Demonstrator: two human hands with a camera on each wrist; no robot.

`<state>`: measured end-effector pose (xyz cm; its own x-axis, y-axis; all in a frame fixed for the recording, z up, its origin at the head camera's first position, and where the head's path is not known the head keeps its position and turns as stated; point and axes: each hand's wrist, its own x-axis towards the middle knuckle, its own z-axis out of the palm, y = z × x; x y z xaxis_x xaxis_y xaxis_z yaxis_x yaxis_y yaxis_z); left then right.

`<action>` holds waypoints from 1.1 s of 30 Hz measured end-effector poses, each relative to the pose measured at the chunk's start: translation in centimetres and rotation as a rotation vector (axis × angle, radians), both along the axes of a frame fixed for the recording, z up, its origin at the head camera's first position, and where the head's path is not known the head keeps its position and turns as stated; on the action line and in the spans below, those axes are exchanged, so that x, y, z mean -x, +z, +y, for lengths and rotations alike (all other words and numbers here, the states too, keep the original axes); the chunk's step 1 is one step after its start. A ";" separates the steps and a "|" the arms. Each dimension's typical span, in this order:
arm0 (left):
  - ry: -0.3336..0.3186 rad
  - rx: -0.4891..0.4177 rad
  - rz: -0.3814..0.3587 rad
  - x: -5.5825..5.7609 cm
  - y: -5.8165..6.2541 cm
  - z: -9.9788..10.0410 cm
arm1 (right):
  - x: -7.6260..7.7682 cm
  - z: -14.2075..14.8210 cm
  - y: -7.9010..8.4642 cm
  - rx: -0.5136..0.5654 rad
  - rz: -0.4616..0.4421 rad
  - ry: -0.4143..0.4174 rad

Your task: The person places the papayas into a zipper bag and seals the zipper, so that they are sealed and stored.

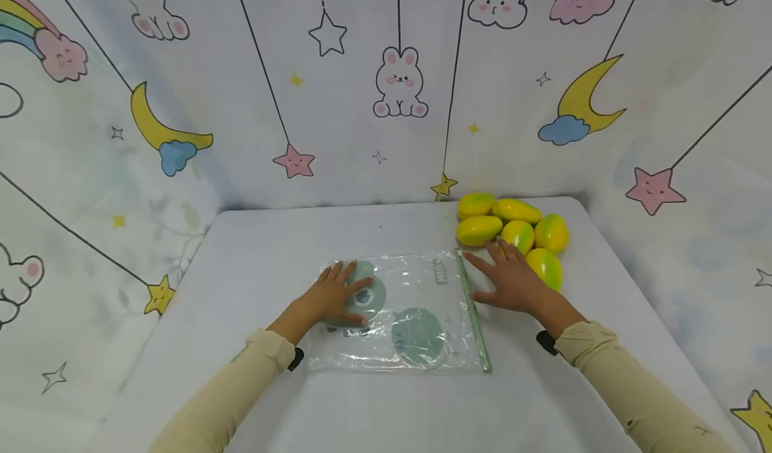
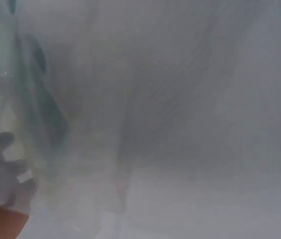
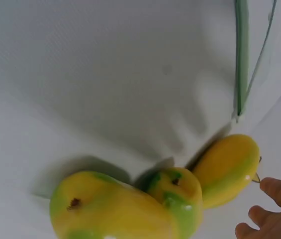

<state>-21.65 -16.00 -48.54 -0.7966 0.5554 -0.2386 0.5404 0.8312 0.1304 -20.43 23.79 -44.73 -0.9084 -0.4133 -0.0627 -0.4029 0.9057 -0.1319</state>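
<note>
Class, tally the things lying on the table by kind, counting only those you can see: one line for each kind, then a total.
Fruits: 6
Bag: 1
Total: 7

From my seat I count six mangoes (image 1: pixel 479 230) in the head view, and three show in the right wrist view. I see one clear plastic bag (image 1: pixel 386 342) with one green sealing strip (image 1: pixel 473 319), all on one surface (image 1: pixel 410 413). I count two hands, one left hand (image 1: pixel 334 297) and one right hand (image 1: pixel 512 275), plus two sleeves (image 1: pixel 639 382). On the backdrop (image 1: pixel 356 124) I count two crescent moons (image 1: pixel 147 121), two rainbows (image 1: pixel 18 14) and two pink stars (image 1: pixel 655 189).
</note>
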 end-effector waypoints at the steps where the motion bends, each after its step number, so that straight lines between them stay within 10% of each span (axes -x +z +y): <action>1: 0.005 0.011 -0.009 0.0 -0.2 0.0 | -0.1 -0.1 -0.1 0.003 0.001 0.003; 33: 0.139 0.126 0.101 5.2 0.3 1.2 | -1.1 -3.3 -4.0 0.111 -0.059 0.081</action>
<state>-26.83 -14.82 -48.23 -0.8868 0.4094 -0.2144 0.4247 0.9049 -0.0286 -19.37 20.47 -48.76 -0.8678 -0.4928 -0.0645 -0.4631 0.8488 -0.2553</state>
